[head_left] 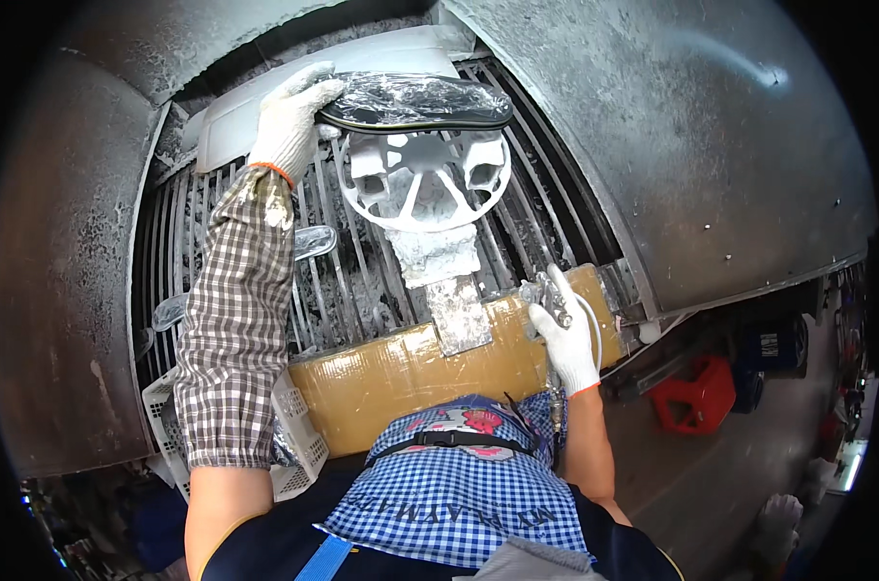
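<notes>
My left hand, in a white knit glove, grips the left end of a long, dark, sole-shaped piece covered in crinkled clear film. The piece lies level over the far rim of a white-crusted spoked wheel stand; I cannot tell whether it touches it. Lower right, my gloved right hand is closed around a spray gun, which points away from me. A pale hose curves beside that hand.
Metal bars form a grate under the stand, between sooty metal walls. Brown taped cardboard lines the near edge. Small film-wrapped pieces lie by my left sleeve. A white plastic basket sits lower left, a red stool right.
</notes>
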Tool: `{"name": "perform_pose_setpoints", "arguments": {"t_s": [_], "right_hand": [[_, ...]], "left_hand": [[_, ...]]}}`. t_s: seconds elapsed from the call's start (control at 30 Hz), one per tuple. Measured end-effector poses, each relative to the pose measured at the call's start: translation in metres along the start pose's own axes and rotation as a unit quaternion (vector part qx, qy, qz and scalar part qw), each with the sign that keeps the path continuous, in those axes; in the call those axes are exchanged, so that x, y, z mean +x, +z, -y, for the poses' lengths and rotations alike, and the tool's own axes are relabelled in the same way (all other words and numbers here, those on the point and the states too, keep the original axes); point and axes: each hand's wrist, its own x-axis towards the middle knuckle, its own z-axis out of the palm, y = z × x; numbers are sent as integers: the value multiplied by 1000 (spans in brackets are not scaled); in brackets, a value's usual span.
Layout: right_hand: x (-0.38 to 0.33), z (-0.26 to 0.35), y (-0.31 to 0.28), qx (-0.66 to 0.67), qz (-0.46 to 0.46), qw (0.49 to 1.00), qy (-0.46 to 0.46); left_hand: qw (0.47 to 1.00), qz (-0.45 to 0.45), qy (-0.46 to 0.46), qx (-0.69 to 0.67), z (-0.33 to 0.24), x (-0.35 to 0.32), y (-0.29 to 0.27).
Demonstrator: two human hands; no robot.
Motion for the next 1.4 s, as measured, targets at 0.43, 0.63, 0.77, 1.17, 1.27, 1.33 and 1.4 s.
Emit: {"name": "perform_pose_setpoints", "arguments": {"t_s": [0.43,0.63,0.77,1.17,1.27,1.33,1.4], "right_hand": [[0,-1,2,-23,7,1000,-3],[0,1,4,-19,13,1000,8],[-4,9,5,-28,14,999,-8],[-5,56,21,14,8,998,-65],[0,97,44,46,48,991,-119],[4,116,65,149,89,978,-119],[4,139,80,135,98,976,-141]], "left_hand": [[979,-22,24,203,2,5,-2],[972,-44,27,230,10,12,-8],[975,-43,-8,216,12,11,-5],[970,-228,-80,-36,92,-92,-21],[958,-148,-206,-131,138,-140,-9],[952,-61,-222,-201,140,-167,13],[935,-22,-235,-263,128,-181,38]]}}
